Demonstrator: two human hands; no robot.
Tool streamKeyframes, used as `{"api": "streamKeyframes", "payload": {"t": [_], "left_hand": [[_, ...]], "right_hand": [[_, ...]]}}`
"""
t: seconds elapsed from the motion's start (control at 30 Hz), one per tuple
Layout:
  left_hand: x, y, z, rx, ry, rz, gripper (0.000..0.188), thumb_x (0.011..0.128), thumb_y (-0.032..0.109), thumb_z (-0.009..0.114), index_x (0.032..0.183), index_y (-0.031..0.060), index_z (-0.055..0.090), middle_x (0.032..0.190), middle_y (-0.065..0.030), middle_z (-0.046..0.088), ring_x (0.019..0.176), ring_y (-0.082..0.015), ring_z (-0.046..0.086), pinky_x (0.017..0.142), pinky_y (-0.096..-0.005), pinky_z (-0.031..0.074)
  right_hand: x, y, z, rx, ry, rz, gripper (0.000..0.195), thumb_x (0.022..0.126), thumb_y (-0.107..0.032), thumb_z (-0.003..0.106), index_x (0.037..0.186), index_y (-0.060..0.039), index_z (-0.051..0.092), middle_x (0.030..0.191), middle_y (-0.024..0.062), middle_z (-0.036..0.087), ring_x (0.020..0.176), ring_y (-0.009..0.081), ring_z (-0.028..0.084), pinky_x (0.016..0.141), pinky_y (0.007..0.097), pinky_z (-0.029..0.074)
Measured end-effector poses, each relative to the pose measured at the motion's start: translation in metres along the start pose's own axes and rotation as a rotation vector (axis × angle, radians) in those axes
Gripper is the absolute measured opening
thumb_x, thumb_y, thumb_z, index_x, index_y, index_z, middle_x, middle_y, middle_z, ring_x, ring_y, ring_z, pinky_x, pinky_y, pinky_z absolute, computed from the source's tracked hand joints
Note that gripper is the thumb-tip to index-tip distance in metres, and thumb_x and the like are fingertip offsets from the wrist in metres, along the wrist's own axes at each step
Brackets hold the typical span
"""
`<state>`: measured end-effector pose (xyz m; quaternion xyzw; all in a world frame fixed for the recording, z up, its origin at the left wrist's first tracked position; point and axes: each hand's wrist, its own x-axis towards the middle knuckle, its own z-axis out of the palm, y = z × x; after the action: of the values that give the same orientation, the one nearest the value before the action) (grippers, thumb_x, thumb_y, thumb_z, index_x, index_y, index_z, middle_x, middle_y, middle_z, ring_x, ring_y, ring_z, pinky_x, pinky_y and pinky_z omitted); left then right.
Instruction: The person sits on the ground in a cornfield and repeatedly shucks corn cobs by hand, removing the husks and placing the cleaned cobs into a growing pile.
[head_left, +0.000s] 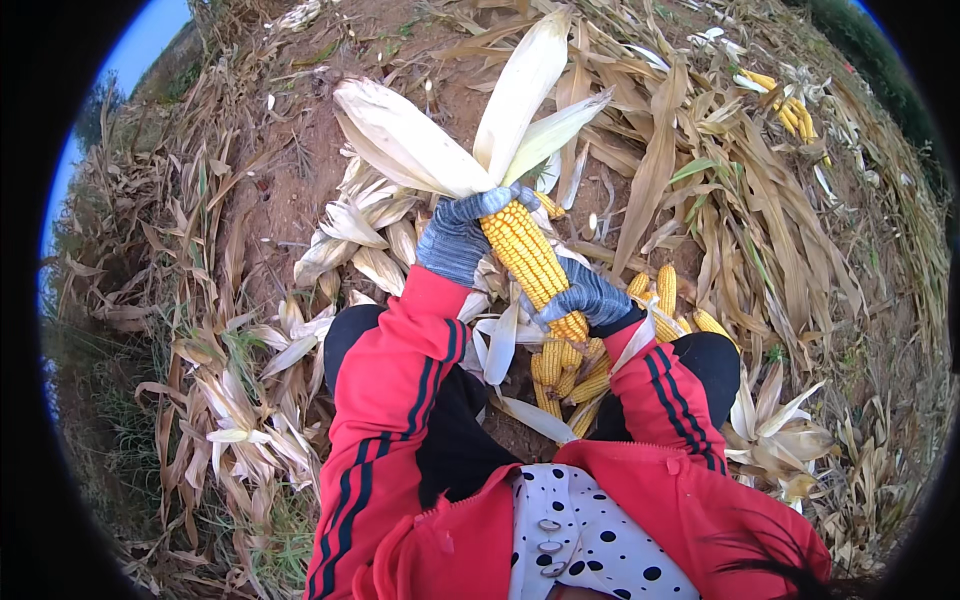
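Both hands wear grey-blue knit gloves and hold one yellow ear of corn, tilted with its upper end to the left. My left hand grips that upper end, where the peeled-back pale husk leaves fan out and away from me. Around the lower part of the ear my right hand is closed. Below it, between my knees, lies a pile of bare yellow ears, and more bare ears lie just right of my right hand. Part of the ear is hidden by the fingers.
Unopened-looking husked ears and loose husks lie ahead to the left. Dry corn stalks and leaves cover the ground on the right. Further off at the upper right are more bare ears. An empty husk lies beside my right knee.
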<state>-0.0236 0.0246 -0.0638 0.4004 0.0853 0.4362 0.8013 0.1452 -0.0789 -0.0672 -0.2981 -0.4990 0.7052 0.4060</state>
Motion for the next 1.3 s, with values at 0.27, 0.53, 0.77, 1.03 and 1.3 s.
{"api": "streamKeyframes", "payload": {"t": [0.27, 0.53, 0.77, 1.03, 1.3], "left_hand": [[0.005, 0.018, 0.005, 0.009, -0.047, -0.059, 0.038, 0.071, 0.017, 0.065, 0.097, -0.0079, 0.053, 0.083, -0.0164, 0.060, 0.083, -0.0282, 0.058, 0.083, -0.0390, 0.045], [0.002, 0.027, 0.028, 0.017, 0.196, -0.071, 0.038, 0.081, 0.027, 0.058, 0.099, -0.0037, 0.046, 0.070, -0.0124, 0.055, 0.066, -0.0266, 0.055, 0.074, -0.0404, 0.045], [0.002, 0.026, 0.036, 0.163, 0.501, 0.158, 0.038, 0.088, 0.035, 0.045, 0.088, -0.0018, 0.053, 0.046, -0.0017, 0.039, 0.043, -0.0174, 0.043, 0.059, -0.0363, 0.045], [0.011, 0.026, 0.011, -0.416, 0.248, 0.302, 0.031, 0.086, 0.029, 0.038, 0.069, 0.0057, 0.049, 0.037, 0.0031, 0.031, 0.036, -0.0127, 0.035, 0.054, -0.0317, 0.040], [-0.108, 0.224, -0.110, -0.298, 0.692, 1.044, 0.079, 0.072, 0.066, 0.040, 0.113, -0.0016, 0.035, 0.109, -0.0181, 0.036, 0.101, -0.0339, 0.035, 0.089, -0.0503, 0.027]], "right_hand": [[0.002, 0.021, -0.031, 0.095, -0.126, 0.107, 0.074, 0.048, -0.011, 0.074, 0.116, -0.0011, 0.045, 0.082, 0.0096, 0.060, 0.071, 0.0165, 0.060, 0.059, 0.0278, 0.049], [0.016, 0.057, -0.052, -0.231, -0.209, 0.142, 0.056, 0.055, -0.008, 0.073, 0.107, -0.0036, 0.053, 0.094, 0.0043, 0.058, 0.085, 0.0122, 0.052, 0.077, 0.0255, 0.043], [0.024, 0.086, 0.000, -0.172, 0.089, -0.238, 0.047, 0.058, -0.015, 0.072, 0.099, -0.0006, 0.054, 0.085, 0.0032, 0.060, 0.077, 0.0107, 0.054, 0.072, 0.0252, 0.045], [0.012, 0.087, 0.091, 0.715, 0.151, 0.118, 0.039, 0.063, -0.014, 0.065, 0.097, -0.0019, 0.049, 0.072, 0.0093, 0.057, 0.054, 0.0195, 0.058, 0.047, 0.0316, 0.050], [-0.009, 0.085, -0.071, 0.791, 0.929, -0.234, 0.028, 0.074, -0.022, 0.063, 0.089, -0.0037, 0.049, 0.067, 0.0082, 0.053, 0.061, 0.0204, 0.056, 0.055, 0.0315, 0.050]]}}
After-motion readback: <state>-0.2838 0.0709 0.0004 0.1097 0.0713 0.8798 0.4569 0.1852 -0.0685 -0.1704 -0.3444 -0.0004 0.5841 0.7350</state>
